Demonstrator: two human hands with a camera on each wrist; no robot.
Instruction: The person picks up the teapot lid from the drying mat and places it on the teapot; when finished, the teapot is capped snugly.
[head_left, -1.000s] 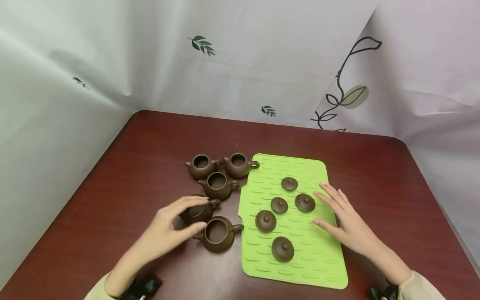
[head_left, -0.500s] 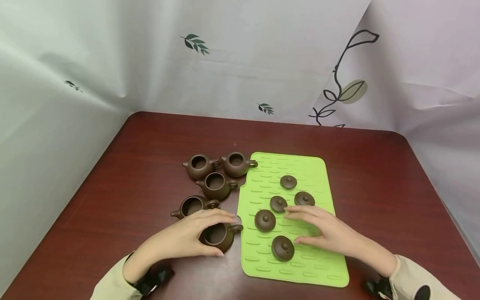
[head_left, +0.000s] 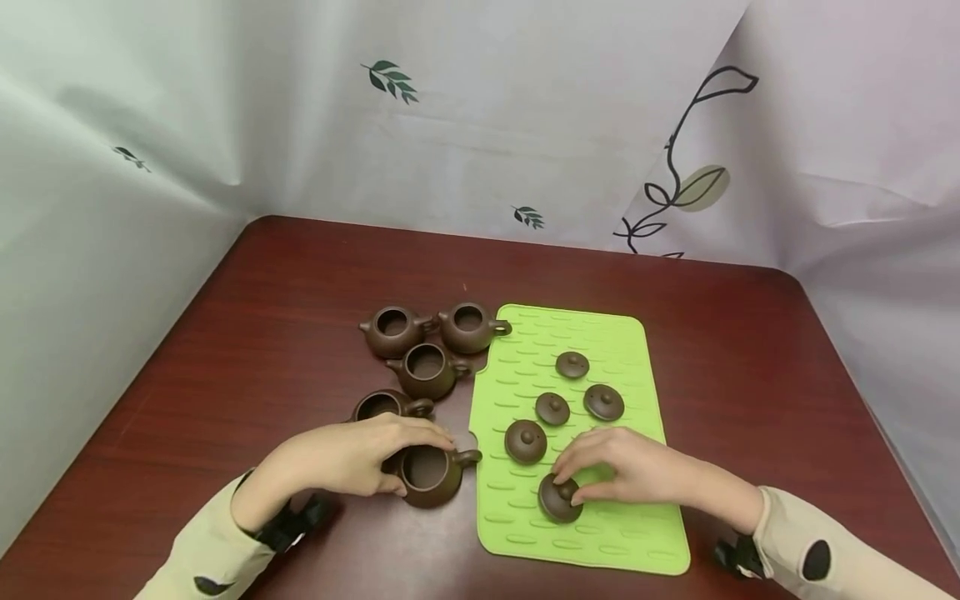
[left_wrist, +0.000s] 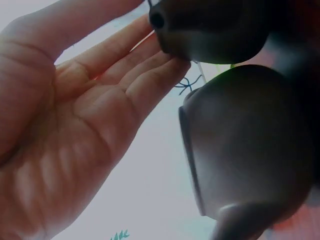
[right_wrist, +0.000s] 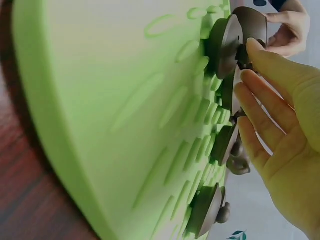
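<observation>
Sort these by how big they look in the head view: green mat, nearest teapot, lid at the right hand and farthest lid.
Green mat
Nearest teapot
Lid at the right hand, partly covered
Farthest lid
Nearness may exaggerate that last gap.

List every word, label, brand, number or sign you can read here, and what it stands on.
None: no readable text shows in any view.
The teapots and lids show no lettering.
The green mat shows only raised ridges.
The cloth backdrop carries plant drawings, no words.
The black wrist straps are too small to check.
</observation>
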